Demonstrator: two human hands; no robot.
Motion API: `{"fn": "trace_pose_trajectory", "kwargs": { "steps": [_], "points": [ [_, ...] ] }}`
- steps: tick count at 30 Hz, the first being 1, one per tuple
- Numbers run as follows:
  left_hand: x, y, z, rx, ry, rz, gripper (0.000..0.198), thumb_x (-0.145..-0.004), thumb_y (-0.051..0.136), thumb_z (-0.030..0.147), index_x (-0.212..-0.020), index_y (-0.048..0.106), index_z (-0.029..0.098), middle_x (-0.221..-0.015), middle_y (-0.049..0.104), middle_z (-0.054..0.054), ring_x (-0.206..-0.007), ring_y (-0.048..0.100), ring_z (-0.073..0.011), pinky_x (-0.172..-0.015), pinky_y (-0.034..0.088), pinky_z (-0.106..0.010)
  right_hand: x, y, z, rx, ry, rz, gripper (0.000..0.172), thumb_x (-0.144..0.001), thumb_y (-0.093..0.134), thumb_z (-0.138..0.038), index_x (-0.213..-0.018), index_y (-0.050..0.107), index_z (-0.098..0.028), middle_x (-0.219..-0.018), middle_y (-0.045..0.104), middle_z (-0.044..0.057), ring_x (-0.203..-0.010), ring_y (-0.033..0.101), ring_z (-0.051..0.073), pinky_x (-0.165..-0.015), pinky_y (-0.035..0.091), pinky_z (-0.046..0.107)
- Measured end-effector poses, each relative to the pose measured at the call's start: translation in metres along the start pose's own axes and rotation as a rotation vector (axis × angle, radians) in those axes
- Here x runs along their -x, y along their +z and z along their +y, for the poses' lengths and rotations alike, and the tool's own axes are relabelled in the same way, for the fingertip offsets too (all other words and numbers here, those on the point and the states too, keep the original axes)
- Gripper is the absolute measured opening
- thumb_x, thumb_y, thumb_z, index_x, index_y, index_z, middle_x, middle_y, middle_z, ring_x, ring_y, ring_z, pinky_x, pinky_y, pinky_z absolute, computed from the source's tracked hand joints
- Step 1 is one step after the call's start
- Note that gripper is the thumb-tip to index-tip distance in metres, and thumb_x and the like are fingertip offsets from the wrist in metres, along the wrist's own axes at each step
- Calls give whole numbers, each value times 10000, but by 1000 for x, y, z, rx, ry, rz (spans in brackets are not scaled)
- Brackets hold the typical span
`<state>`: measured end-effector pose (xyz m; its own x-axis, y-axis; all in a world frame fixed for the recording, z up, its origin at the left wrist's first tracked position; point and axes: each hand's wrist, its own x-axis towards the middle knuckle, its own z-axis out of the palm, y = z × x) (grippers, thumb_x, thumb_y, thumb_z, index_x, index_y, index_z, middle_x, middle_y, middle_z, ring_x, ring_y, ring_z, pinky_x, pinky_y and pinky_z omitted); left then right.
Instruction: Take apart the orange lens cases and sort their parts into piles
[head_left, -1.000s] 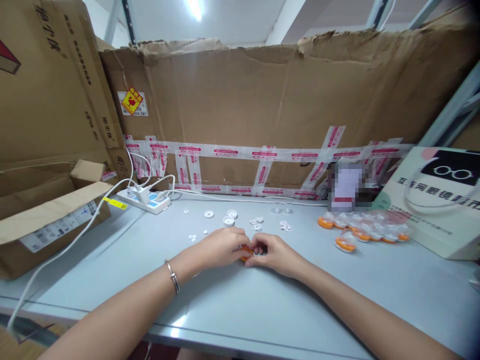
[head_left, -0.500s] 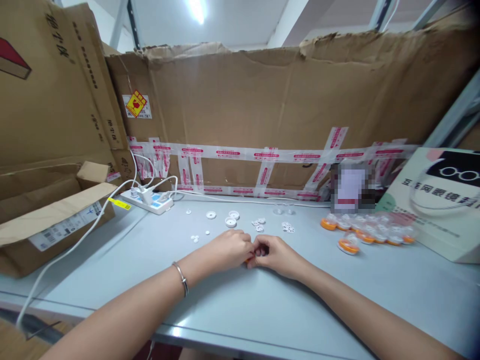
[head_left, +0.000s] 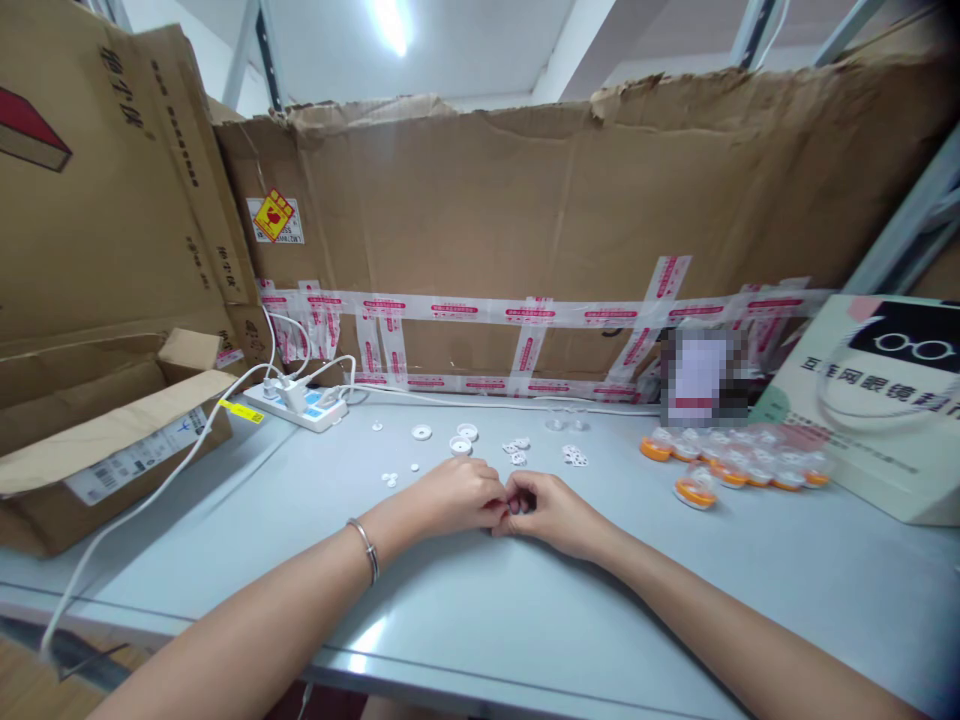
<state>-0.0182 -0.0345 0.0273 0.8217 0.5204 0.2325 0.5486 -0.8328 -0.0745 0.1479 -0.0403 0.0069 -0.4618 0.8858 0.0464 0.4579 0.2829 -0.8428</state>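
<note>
Both hands (head_left: 466,497) touch, left of clear-domed orange containers (head_left: 696,493), contents indistinct.

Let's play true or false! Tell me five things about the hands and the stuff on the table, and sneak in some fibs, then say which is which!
1. A bracelet is around the left wrist. True.

2. The two hands are far apart. False: the left hand and the right hand are close together over the table.

3. The white power strip is on the right side. False: the power strip is on the left.

4. The pieces with orange rims are on the right side. True.

5. The small cardboard box on the left is shut. False: the cardboard box is open on top.
</note>
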Motion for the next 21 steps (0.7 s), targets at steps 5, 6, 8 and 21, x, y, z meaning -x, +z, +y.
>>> {"fn": "trace_pose_trajectory", "kwargs": {
  "steps": [5, 6, 8, 21],
  "points": [
    [9, -28, -16, 41, -161, -10, 115, -759, 524, 164, -745, 639, 164, -735, 646, -28, -711, 581, -140, -654, 397, -213, 2, -1, -1, 33, 9, 17, 217, -551, 724, -294, -670, 594, -167, -618, 489, -44, -583, 418, 105, -536, 325, 217],
    [14, -36, -22, -14, -252, -35, 130, -748, 513, 153, -738, 642, 163, -745, 649, -41, -712, 585, -155, -637, 395, -225, 2, -2, -2, 40, 12, 18, 217, -556, 723, -296, -682, 604, -167, -631, 501, -38, -594, 425, 108, -543, 329, 219],
    [25, -49, -34, -145, -482, -154, 162, -717, 487, 136, -692, 646, 158, -744, 655, -72, -680, 592, -185, -575, 379, -245, 3, -3, -3, 47, 16, 13, 216, -558, 724, -294, -693, 615, -165, -651, 512, -29, -612, 436, 112, -556, 336, 221],
    [32, -51, -32, -88, -521, -138, 143, -779, 509, 197, -792, 648, 164, -835, 647, -66, -732, 592, -177, -617, 398, -240, 1, -3, 1, 35, 21, 12, 235, -556, 727, -312, -706, 619, -167, -647, 511, -33, -608, 444, 111, -552, 345, 220]
  ]
}}
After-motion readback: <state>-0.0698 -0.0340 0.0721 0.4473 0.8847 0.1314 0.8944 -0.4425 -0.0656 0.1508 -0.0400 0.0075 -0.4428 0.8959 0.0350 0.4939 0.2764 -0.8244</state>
